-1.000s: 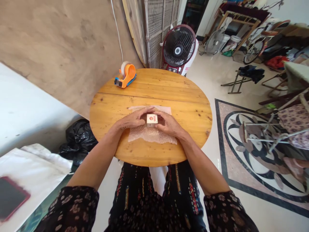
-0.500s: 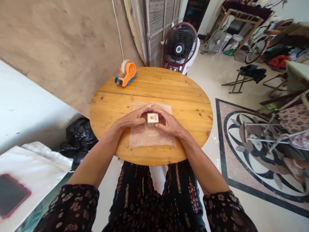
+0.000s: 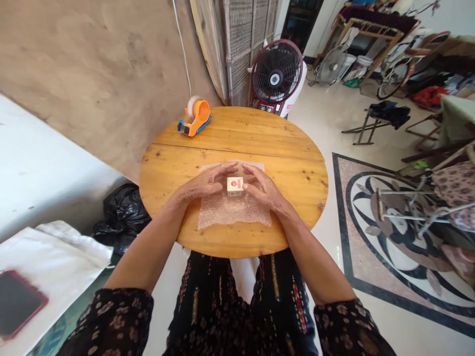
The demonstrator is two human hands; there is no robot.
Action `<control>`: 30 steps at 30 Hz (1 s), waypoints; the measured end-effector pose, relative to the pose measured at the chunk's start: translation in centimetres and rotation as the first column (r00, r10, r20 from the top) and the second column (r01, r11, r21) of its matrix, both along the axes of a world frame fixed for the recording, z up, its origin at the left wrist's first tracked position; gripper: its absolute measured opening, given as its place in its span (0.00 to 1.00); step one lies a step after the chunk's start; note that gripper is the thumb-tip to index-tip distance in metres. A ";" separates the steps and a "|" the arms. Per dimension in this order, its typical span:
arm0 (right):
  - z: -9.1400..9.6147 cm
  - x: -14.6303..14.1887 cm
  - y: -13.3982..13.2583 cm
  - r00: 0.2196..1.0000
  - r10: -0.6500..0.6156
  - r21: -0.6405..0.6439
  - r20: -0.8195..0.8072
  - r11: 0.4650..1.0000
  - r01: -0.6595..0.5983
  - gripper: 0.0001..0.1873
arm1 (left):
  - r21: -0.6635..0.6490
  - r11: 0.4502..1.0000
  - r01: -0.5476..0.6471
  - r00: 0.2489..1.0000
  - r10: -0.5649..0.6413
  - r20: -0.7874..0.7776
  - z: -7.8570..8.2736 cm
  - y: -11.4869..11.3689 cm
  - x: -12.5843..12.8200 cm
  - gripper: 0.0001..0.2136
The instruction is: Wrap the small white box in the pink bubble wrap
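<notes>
A small white box (image 3: 235,184) with red print sits on a sheet of bubble wrap (image 3: 234,215), which lies flat on the round wooden table (image 3: 241,134). To the left of the box, my left hand (image 3: 208,182) is open, thumb and fingers apart, with a small gap to the box. My right hand (image 3: 261,187) is open on the other side, its thumb tip at or very near the box's right edge. The fingers of both hands arch around the far side of the box without gripping it.
An orange tape dispenser (image 3: 199,117) with a roll of clear tape stands at the table's far left. Behind the table is a dark red fan (image 3: 276,74). Black plastic bags (image 3: 124,212) lie on the left, near a phone (image 3: 20,304) on a white sack.
My fingertips, which met behind the box, have drawn apart. My right thumb has shifted from the box's front to its right edge. The view has tilted slightly.
</notes>
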State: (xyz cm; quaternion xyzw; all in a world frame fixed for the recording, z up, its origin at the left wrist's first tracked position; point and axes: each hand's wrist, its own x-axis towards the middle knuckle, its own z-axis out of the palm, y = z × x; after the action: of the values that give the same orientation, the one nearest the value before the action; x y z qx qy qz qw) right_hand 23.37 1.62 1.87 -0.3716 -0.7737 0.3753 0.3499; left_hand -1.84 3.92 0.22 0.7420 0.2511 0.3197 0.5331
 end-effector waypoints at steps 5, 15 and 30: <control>0.4 -0.1 0.0 0.999 -0.030 -0.004 -0.039 1.000 0.030 0.29 | 0.068 0.994 -0.086 0.988 0.094 -0.121 1.4 -0.5 0.3 0.32; 0.7 0.3 0.0 0.993 0.027 -0.047 -0.113 0.998 -0.032 0.26 | 0.118 0.986 -0.115 0.972 0.136 -0.192 2.9 -1.0 0.9 0.24; 3.4 0.9 -4.0 0.912 0.169 0.121 0.375 0.966 -0.229 0.55 | 0.211 0.973 -0.090 0.966 0.137 -0.221 2.2 -0.7 1.4 0.24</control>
State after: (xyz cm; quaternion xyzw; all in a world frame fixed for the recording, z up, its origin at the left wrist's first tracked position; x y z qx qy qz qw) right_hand 24.25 -2.35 5.23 -0.3235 -0.8866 0.2703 0.1905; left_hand -0.46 3.25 2.42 0.8084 0.3211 0.2837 0.4035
